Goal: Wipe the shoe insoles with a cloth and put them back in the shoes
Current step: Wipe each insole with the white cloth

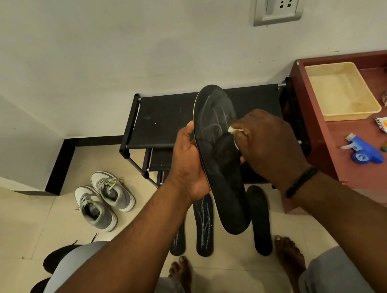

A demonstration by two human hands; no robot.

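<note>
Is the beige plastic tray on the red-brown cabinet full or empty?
Empty: the beige plastic tray shows only bare floor inside.

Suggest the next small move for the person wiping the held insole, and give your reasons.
Probably slide the right hand with its cloth up toward the toe of the held insole, while the left hand steadies its edge. Pale chalky marks show on the upper half above the cloth; the lower half looks dark and clean.

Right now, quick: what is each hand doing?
Left hand: grips the insole by its edge.
Right hand: pinches the cloth, pressing it on the insole.
</note>
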